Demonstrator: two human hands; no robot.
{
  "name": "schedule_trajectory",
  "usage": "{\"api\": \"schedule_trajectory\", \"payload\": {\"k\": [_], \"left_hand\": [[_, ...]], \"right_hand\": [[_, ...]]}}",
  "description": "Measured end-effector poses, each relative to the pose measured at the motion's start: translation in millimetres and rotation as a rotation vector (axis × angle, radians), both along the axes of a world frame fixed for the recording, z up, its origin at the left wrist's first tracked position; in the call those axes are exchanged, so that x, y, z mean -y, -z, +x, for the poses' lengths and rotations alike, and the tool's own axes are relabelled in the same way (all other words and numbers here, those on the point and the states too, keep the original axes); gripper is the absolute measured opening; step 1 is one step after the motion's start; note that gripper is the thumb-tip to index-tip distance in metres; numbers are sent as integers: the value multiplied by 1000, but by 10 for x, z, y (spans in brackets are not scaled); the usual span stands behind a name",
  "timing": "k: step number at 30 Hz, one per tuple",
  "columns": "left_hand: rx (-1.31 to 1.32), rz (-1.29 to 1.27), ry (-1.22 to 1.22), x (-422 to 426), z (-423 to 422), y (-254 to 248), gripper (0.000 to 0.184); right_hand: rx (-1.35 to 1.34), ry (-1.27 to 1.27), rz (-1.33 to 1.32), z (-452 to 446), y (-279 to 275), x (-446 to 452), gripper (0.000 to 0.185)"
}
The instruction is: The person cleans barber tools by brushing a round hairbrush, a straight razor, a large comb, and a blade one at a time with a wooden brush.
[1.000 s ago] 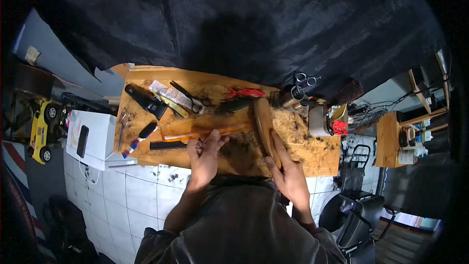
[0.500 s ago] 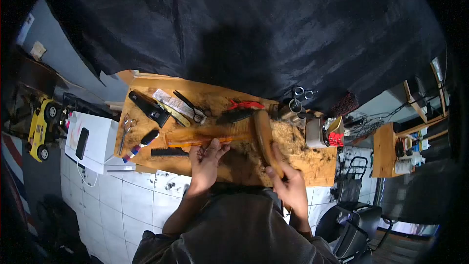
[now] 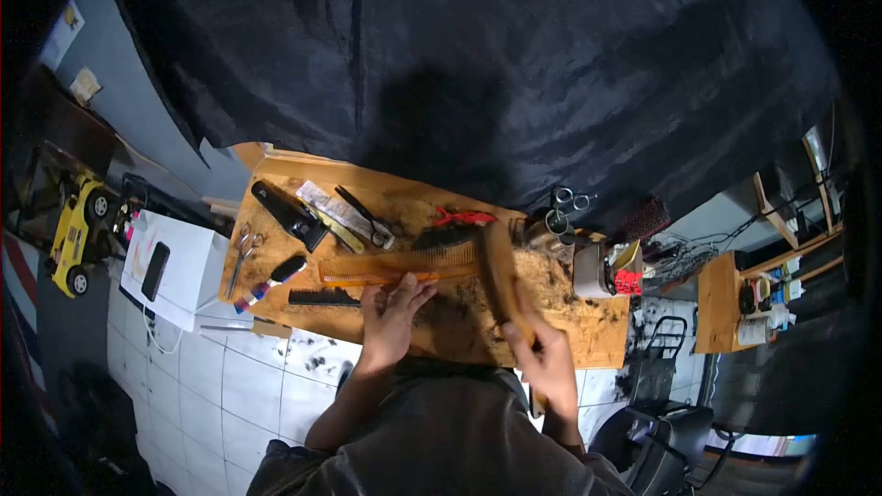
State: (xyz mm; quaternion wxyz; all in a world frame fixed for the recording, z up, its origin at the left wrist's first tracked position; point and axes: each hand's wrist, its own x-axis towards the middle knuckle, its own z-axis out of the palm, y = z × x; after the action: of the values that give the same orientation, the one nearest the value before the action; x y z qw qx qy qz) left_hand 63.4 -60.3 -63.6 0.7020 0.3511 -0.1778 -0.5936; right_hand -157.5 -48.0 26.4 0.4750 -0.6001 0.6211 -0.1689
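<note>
The comb (image 3: 395, 268) lies crosswise in front of the person, over the table (image 3: 588, 331), teeth facing away. The left hand (image 3: 393, 317) is at its near edge, half closed, thumb and fingers pinching the spine. The right hand (image 3: 544, 358), to the right of the comb, is curled around the handle end of a wooden brush (image 3: 499, 271), whose long body slants up past the comb's right end. The brush is blurred, so whether it touches the comb is hard to say.

Nearer the person than the comb, by its left part, lies a black comb (image 3: 317, 297). Left of the comb are a small brush (image 3: 287, 270) and scissors (image 3: 243, 255). Beyond its left half are a clipper (image 3: 288, 216), a yellow strip (image 3: 342, 234) and black scissors (image 3: 365, 216). Beyond its right half lies a red clip (image 3: 462, 216). Well right of the comb stand a metal cup (image 3: 557, 237) and a box (image 3: 592, 273). Dark hair clippings dot the wood around the comb.
</note>
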Motion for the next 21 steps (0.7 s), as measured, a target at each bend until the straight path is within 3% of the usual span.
{"api": "schedule_trajectory", "payload": {"k": [2, 4, 5, 10, 14, 15, 21], "left_hand": [[138, 31, 104, 11, 43, -82, 18], [116, 27, 219, -19, 0, -213, 18], [107, 26, 278, -27, -33, -247, 19], [155, 85, 219, -68, -188, -93, 17], [77, 97, 57, 34, -61, -118, 17], [51, 81, -5, 45, -50, -163, 17], [157, 96, 322, -40, -107, -200, 18]], "right_hand": [[50, 28, -364, 114, 131, 2, 48], [63, 141, -378, 168, 73, 80, 43], [-65, 114, -338, 53, 198, 130, 46], [64, 201, -586, 184, -16, 312, 48], [94, 56, -317, 113, -75, 54, 46], [69, 1, -380, 116, 37, 10, 43], [-43, 143, -395, 200, 116, 162, 50]]}}
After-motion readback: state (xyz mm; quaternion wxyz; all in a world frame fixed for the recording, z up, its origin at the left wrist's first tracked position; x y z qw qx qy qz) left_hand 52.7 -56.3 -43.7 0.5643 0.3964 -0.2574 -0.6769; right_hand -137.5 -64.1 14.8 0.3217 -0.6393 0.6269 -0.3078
